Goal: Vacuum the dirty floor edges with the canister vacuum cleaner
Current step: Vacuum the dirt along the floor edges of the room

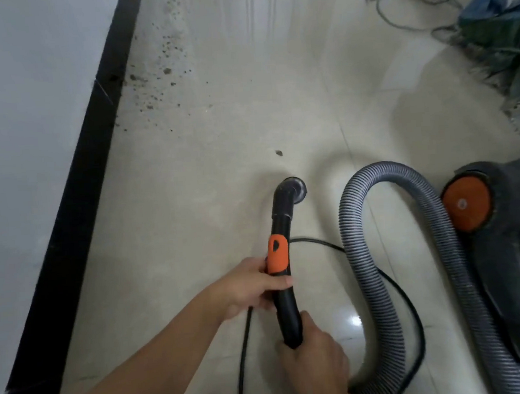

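**A:** Where's the nozzle?
**B:** I see the round brush nozzle (pixel 293 190) on the tile floor (pixel 191 201), well apart from the black skirting board (pixel 77 194). The dirt (pixel 163 65) lies just beside the skirting, farther along it
**A:** Hands?
**B:** My left hand (pixel 252 286) grips the black wand (pixel 286 302) under its orange slider (pixel 277 254), my right hand (pixel 315 350) clasps its lower end. The canister (pixel 500 226) and grey hose (pixel 359 220) sit farthest from the skirting

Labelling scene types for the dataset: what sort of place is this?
Likely an indoor room, home or storeroom, cannot tell which: glossy tiled floor, white wall with black skirting, tangled cables beside a plastic-wrapped bundle at the far right.
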`<control>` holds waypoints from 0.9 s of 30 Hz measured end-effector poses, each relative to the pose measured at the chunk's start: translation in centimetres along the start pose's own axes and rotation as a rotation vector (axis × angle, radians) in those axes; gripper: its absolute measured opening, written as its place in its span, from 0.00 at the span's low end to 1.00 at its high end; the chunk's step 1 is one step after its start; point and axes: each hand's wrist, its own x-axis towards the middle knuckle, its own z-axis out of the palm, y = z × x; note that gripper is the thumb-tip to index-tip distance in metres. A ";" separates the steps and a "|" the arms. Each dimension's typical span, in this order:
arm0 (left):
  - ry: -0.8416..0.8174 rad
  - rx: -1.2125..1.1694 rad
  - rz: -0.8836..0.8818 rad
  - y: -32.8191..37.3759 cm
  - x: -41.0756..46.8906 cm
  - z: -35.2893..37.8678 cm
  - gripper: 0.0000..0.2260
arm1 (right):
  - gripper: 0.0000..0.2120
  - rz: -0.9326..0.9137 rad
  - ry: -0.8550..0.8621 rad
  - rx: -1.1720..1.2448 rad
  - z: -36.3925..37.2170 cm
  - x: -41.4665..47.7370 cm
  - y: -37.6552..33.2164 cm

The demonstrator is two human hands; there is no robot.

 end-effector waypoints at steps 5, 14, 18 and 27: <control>0.263 -0.151 0.067 4.2 3.5 -0.9 0.06 | 0.12 -0.154 0.107 -0.090 -4.4 6.3 -2.6; 0.220 -0.030 0.045 5.7 4.1 -0.6 0.10 | 0.11 -0.092 0.146 0.010 -4.1 5.7 -2.8; 0.119 -0.006 0.022 3.4 3.7 1.9 0.07 | 0.12 -0.025 0.180 0.062 -2.7 3.5 0.0; 0.181 0.002 -0.123 -0.6 -3.4 -3.2 0.12 | 0.13 -0.310 -0.040 -0.130 0.4 -0.1 -1.1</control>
